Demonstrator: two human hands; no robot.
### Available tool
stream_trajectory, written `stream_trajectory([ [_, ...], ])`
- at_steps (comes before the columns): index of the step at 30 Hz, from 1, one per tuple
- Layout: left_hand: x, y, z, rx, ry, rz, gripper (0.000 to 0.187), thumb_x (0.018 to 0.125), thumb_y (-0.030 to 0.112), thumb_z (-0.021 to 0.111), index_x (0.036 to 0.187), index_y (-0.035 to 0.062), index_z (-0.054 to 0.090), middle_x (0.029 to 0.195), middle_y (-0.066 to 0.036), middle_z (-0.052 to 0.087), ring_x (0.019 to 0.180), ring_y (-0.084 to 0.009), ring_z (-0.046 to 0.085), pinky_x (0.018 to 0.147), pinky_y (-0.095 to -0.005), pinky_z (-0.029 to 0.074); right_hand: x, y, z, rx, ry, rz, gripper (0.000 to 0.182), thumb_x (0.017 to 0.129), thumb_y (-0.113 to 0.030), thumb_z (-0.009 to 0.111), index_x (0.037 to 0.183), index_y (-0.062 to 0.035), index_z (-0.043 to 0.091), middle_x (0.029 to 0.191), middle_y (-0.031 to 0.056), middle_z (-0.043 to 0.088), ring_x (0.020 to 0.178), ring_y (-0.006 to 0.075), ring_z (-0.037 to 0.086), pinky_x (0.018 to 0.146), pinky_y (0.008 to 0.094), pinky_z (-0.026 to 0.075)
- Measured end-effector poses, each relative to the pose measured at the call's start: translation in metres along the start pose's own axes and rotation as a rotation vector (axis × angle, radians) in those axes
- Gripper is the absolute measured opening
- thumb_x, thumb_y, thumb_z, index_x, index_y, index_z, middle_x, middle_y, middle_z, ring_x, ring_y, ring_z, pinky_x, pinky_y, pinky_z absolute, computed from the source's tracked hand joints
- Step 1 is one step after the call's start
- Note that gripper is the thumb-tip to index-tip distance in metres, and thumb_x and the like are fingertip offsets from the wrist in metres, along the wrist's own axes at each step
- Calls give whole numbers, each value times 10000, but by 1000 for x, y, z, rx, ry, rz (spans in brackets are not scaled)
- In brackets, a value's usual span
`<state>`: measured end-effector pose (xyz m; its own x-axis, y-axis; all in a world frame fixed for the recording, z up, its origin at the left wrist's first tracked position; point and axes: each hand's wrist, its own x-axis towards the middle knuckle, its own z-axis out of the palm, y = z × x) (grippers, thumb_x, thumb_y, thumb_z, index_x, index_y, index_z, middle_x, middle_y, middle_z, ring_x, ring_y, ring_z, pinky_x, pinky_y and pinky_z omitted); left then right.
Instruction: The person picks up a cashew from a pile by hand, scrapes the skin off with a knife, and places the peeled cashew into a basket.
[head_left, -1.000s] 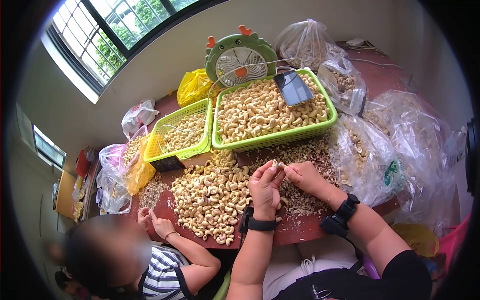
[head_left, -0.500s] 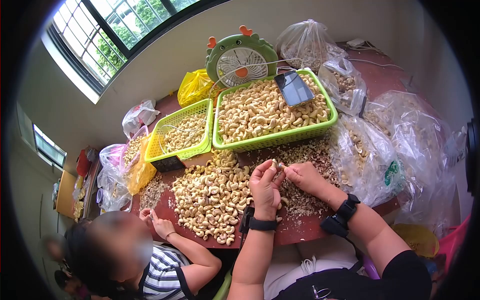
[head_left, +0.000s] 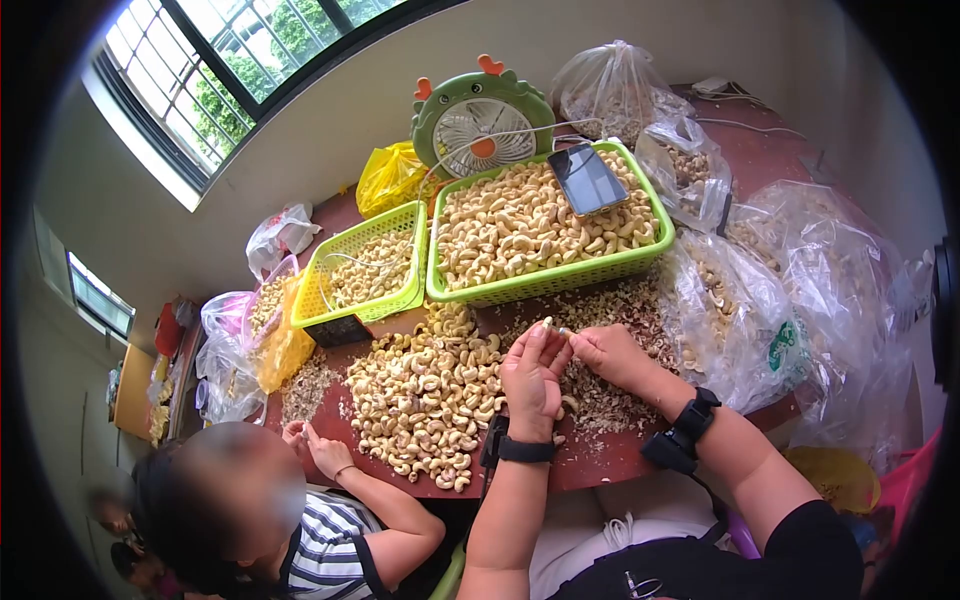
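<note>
My left hand [head_left: 533, 385] is closed over the table, its thumb and fingertips pinching a pale cashew nut [head_left: 547, 323]. Right beside it, my right hand [head_left: 612, 356] is closed too, its fingertips almost touching the left ones. Something small shows at the right fingertips, but I cannot make out what it is. A pile of cashew nuts [head_left: 420, 395] lies on the red table just left of my hands. Flakes of skin [head_left: 625, 400] are spread beneath and around my right hand.
Beyond my hands a large green basket [head_left: 550, 285] of cashews carries a phone [head_left: 588, 180]. A smaller basket [head_left: 355, 318] stands left of it, a green fan [head_left: 482, 120] behind. Plastic bags [head_left: 740, 320] crowd the right. A person [head_left: 330, 535] works with both hands at the left.
My two hands stay almost in place, with only slight shifts at the fingertips. The view has moved a very little.
</note>
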<state>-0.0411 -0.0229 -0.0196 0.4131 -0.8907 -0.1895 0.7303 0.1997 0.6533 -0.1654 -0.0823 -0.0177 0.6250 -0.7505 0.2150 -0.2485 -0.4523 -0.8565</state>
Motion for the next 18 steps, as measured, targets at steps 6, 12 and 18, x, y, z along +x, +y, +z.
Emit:
stream_trajectory([
  [6,-1,2,3,29,-32,-16,135,813,86,544,917,0,549,829,-97,601,755,-192,601,673,-311,520,-1,-3,-1,0,-14,12,366,825,-334,446,706,-7,561,601,158,540,564,286,539,527,351,416],
  [12,-1,-1,2,12,-30,41,112,804,59,540,890,-14,540,830,-108,597,766,-196,598,682,-314,521,-1,-4,-2,-16,-3,7,368,825,-334,447,700,-5,555,603,157,541,563,292,537,525,354,415],
  [18,-2,-3,3,7,-52,45,115,804,55,537,897,-13,541,838,-109,597,781,-189,596,693,-314,521,2,5,0,11,54,-40,365,822,-335,446,685,-15,556,593,153,531,568,293,536,527,357,414],
])
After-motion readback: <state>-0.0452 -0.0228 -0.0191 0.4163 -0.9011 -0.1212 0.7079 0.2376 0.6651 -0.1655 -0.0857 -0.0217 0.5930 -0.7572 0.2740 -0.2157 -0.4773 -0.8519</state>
